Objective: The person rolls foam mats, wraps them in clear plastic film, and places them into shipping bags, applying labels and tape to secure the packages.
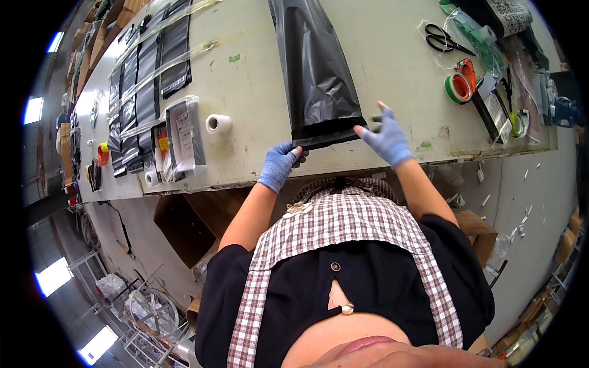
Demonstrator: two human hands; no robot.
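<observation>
A long black plastic bag (319,67) lies flat on the table, running away from me. Across its near end goes a darker, matte black band (327,129). My left hand (280,162), in a blue glove with bare fingertips, pinches the bag's near left corner between thumb and fingers. My right hand (389,140), gloved the same way, is at the near right corner with its fingers spread. Its thumb tip meets or nearly meets the bag's edge; I cannot tell which.
Stacked black bags (147,80) lie under clear tape strips at the left. Nearby are a grey box (186,135) and a white roll (218,124). To the right are black scissors (446,40) and a tape dispenser (461,84). The table's near edge (245,182) runs before me.
</observation>
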